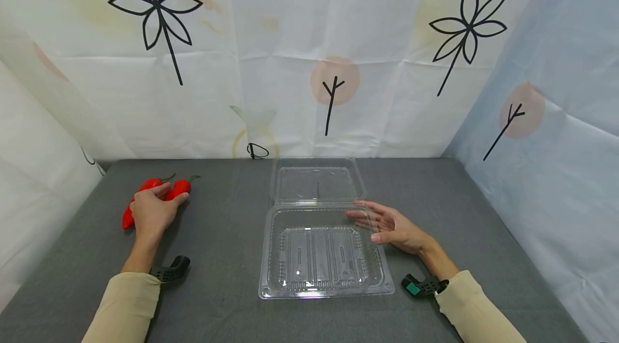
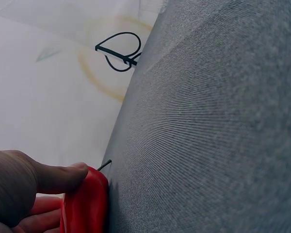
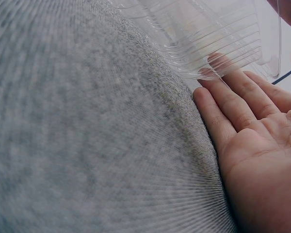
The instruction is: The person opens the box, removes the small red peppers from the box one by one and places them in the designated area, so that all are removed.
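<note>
At the left of the table, two glossy red peppers with dark stems lie side by side in the head view. My left hand (image 1: 153, 211) reaches down over them and pinches the right red pepper (image 1: 181, 187) between thumb and fingers. That same red pepper (image 2: 87, 204) shows in the left wrist view with the thumb against its side. The left red pepper (image 1: 128, 218) is partly covered by the hand. A clear plastic clamshell box (image 1: 263, 262) lies opened at the middle. My right hand (image 1: 401, 231) rests at its right side, fingers extended beside and partly behind the clear wall.
The box's clear lid (image 1: 316, 179) is folded back towards the far edge. Grey cloth (image 1: 217, 257) covers the table. White printed curtains (image 1: 290, 85) stand behind and at both sides. Each wrist carries a black camera mount (image 1: 171, 269).
</note>
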